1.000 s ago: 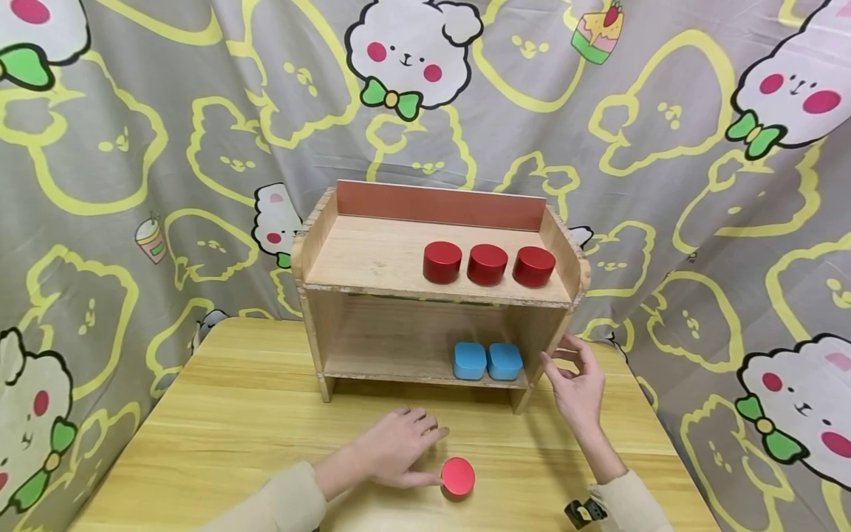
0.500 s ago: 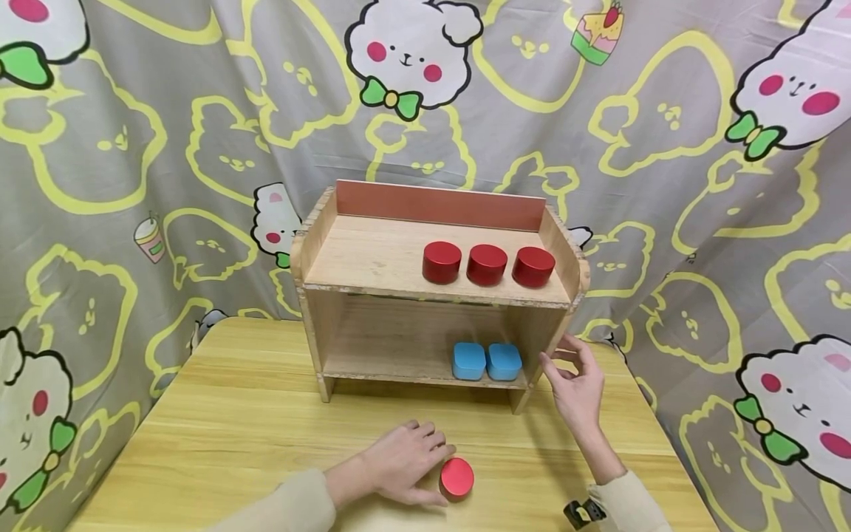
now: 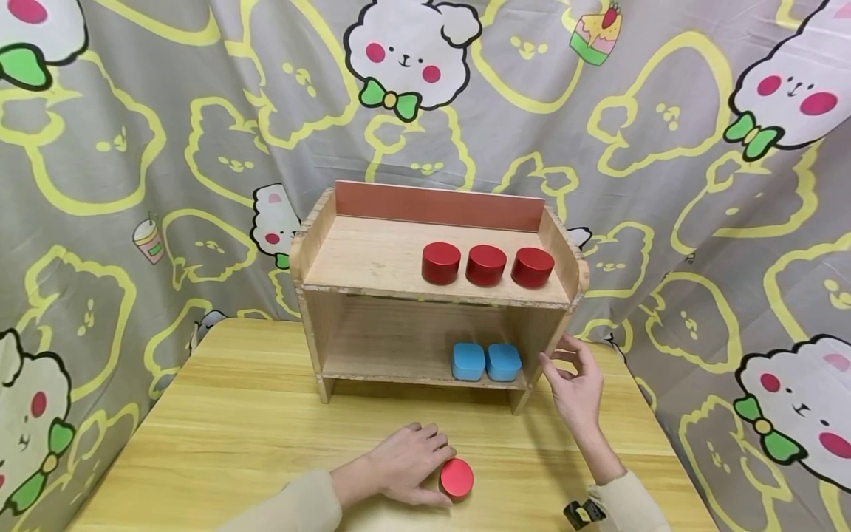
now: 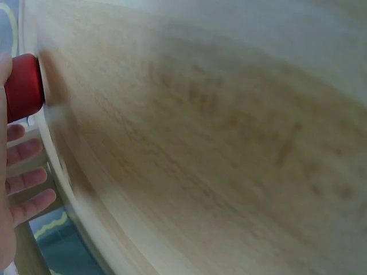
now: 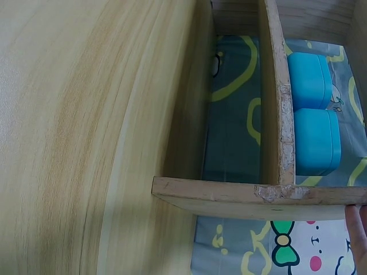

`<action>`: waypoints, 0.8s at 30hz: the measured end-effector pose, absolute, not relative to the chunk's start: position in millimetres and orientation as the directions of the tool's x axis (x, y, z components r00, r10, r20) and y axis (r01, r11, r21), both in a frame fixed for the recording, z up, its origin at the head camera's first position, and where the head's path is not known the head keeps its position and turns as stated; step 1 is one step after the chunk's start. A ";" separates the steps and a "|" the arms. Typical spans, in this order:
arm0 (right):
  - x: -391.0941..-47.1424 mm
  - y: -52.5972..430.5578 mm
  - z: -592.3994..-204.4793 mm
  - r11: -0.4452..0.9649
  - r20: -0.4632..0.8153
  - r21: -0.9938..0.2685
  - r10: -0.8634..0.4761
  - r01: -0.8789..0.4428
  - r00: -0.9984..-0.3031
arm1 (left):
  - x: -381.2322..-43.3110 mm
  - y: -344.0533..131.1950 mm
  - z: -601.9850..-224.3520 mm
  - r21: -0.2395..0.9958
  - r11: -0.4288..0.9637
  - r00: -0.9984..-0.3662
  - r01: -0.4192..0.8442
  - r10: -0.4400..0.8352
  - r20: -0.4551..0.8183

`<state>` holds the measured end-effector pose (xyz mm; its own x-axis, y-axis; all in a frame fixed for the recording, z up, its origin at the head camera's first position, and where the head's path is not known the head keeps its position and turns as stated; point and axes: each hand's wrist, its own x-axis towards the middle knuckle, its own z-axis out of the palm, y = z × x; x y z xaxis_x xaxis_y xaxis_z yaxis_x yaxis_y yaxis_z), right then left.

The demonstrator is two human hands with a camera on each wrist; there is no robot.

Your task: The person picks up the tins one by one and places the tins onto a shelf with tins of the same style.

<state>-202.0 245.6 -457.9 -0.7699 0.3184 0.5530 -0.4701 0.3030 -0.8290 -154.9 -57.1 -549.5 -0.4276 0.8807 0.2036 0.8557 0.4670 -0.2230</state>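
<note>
A red round tin (image 3: 456, 479) stands on the table near the front. My left hand (image 3: 412, 465) is at its left side, thumb and index finger on either side of it, gripping it by the edge. In the left wrist view the tin (image 4: 24, 87) shows by the thumb, with the other fingers spread. My right hand (image 3: 580, 384) holds the right side panel of a small wooden shelf (image 3: 392, 332), thumb at its front edge. Fingertips (image 5: 356, 229) show at that panel in the right wrist view.
Three red tins (image 3: 486, 265) stand in a row on the shelf's upper board, toward the right. Two blue rounded boxes (image 3: 468, 361) sit on the lower board beside the right panel. A patterned curtain (image 3: 219, 111) hangs behind the wooden table (image 3: 219, 414).
My left hand has moved a little right and toward me, bringing its index finger and thumb to the red tin on the table. The right hand stays on the shelf.
</note>
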 end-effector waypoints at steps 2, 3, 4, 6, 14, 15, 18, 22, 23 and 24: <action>-201.9 245.7 -458.1 0.303 0.551 -0.830 0.321 -0.468 -0.770 | -154.7 -56.2 -550.5 -0.224 0.465 -0.427 0.856 0.882 0.197; -201.8 245.7 -458.2 0.300 0.549 -0.832 0.321 -0.467 -0.771 | -154.7 -55.6 -550.7 -0.223 0.464 -0.428 0.857 0.883 0.194; -201.9 245.7 -458.3 0.300 0.548 -0.833 0.323 -0.465 -0.772 | -154.7 -55.0 -551.2 -0.222 0.464 -0.428 0.858 0.883 0.193; -202.3 245.6 -458.7 0.301 0.542 -0.836 0.326 -0.458 -0.775 | -154.9 -53.6 -552.2 -0.220 0.464 -0.429 0.858 0.883 0.191; -195.5 238.2 -449.2 0.292 0.527 -0.846 0.337 -0.445 -0.780 | -155.6 -49.9 -556.3 -0.199 0.469 -0.432 0.860 0.879 0.203; -193.1 236.4 -445.8 0.290 0.527 -0.846 0.335 -0.447 -0.781 | -155.8 -49.5 -556.6 -0.196 0.470 -0.433 0.861 0.878 0.203; -187.5 232.8 -438.3 0.297 0.540 -0.838 0.326 -0.458 -0.776 | -156.3 -48.7 -557.1 -0.192 0.473 -0.438 0.860 0.877 0.199; -189.6 234.4 -441.6 0.308 0.545 -0.834 0.329 -0.458 -0.771 | -155.9 -48.0 -555.7 -0.197 0.472 -0.436 0.859 0.877 0.203; -190.2 234.6 -442.2 0.305 0.542 -0.836 0.331 -0.456 -0.772 | -155.6 -47.8 -555.4 -0.196 0.472 -0.435 0.859 0.877 0.205; -190.6 234.8 -442.5 0.300 0.538 -0.839 0.333 -0.454 -0.774 | -155.3 -48.0 -554.9 -0.194 0.472 -0.435 0.860 0.876 0.207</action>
